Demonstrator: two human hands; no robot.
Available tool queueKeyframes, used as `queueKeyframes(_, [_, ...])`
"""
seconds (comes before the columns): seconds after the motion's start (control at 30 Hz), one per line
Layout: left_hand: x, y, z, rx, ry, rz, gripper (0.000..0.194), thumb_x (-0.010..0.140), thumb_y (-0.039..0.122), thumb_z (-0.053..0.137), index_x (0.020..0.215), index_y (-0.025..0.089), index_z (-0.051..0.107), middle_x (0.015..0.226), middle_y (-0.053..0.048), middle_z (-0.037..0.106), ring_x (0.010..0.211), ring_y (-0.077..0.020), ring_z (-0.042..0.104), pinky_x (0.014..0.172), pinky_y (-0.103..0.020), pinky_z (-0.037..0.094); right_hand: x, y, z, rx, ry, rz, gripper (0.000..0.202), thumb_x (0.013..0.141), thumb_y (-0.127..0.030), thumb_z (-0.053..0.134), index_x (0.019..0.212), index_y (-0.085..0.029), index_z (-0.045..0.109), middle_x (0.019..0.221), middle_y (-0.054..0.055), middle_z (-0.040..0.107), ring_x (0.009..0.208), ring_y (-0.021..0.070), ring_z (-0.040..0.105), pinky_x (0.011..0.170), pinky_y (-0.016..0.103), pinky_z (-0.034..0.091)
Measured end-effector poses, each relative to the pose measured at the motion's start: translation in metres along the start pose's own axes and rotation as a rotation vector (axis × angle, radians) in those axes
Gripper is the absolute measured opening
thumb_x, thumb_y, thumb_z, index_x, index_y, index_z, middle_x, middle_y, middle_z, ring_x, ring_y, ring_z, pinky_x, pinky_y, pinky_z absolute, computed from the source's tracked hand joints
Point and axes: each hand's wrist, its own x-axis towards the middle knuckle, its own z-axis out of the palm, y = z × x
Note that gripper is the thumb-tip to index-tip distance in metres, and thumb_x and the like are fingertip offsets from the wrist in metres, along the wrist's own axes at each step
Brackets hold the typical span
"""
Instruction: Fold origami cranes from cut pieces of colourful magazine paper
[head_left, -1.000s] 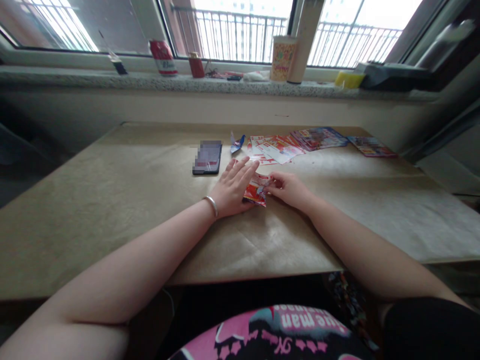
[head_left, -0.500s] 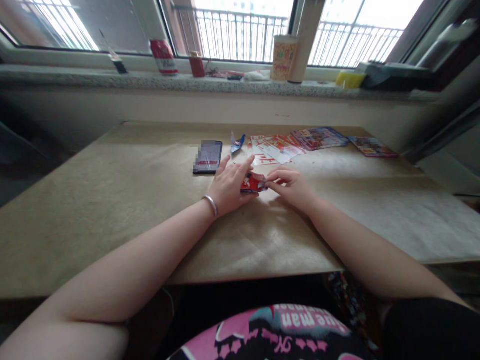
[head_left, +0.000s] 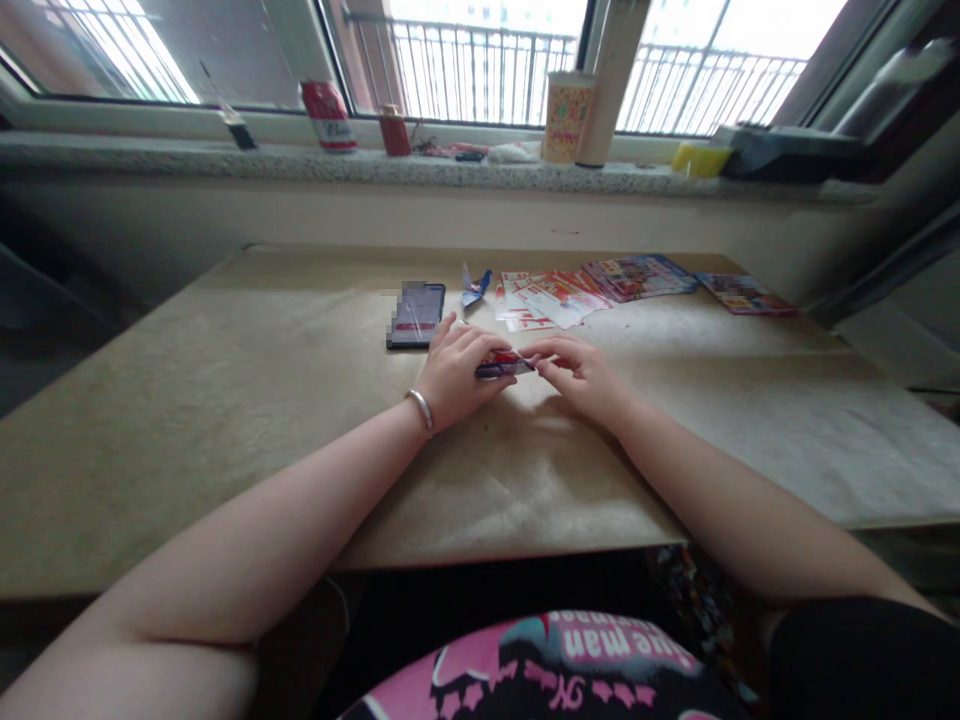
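Observation:
A small red and purple packet [head_left: 504, 366] is held low over the middle of the table. My left hand [head_left: 463, 372] grips its left part, fingers over the top and thumb along the near side; a silver bangle is on that wrist. At the packet's right end, my right hand [head_left: 574, 370] pinches the edge between thumb and fingers. Part of the packet is hidden under my left fingers. Just beyond my left hand a phone [head_left: 420, 312] lies with its screen up.
Behind the hands are a crumpled blue wrapper [head_left: 475, 288], spread red and white papers [head_left: 553, 300], colourful packets [head_left: 641, 278] and another pile [head_left: 744, 293]. The windowsill [head_left: 450, 172] bears a red can [head_left: 328, 118], a patterned cup [head_left: 566, 118] and a yellow item [head_left: 700, 159].
The packet has tilted so that less of its red face shows. My left fingers have come down and closed over it, and my right fingers have shifted slightly at its end.

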Motion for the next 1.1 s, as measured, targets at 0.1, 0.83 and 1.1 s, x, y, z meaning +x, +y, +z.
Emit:
queueKeyframes(0.1, [0.0,-0.001,0.001,-0.023,0.015,-0.016,0.029,0.077,0.041,0.073,0.098,0.024,0.064,0.101,-0.002,0.071,0.101,-0.0223,0.062,0.117,-0.052,0.02,-0.001,0.003,0.003,0.033,-0.031,0.022,0.028,0.083,-0.03,0.065,0.111,-0.025,0.067,0.106,0.005,0.067,0.089,0.0154,0.065,0.073,0.029,0.057])
queueKeyframes(0.83, [0.002,0.0,0.0,-0.129,0.09,0.133,0.027,0.087,0.04,0.064,0.108,0.022,0.064,0.113,-0.005,0.069,0.115,-0.0216,0.058,0.109,-0.043,0.035,0.002,0.003,0.009,-0.266,0.197,-0.031,0.011,0.083,-0.029,0.066,0.075,-0.023,0.062,0.091,0.003,0.07,0.089,0.0179,0.063,0.066,0.03,0.053])
queueKeyframes(1.1, [0.002,0.001,-0.001,-0.099,0.105,0.078,0.013,0.088,0.038,0.064,0.09,0.027,0.072,0.093,0.0,0.074,0.094,-0.0175,0.065,0.093,-0.037,0.043,0.002,-0.001,0.009,-0.474,0.205,-0.171,0.007,0.082,-0.023,0.066,0.077,-0.024,0.062,0.096,0.003,0.07,0.097,0.0206,0.062,0.089,0.039,0.048])
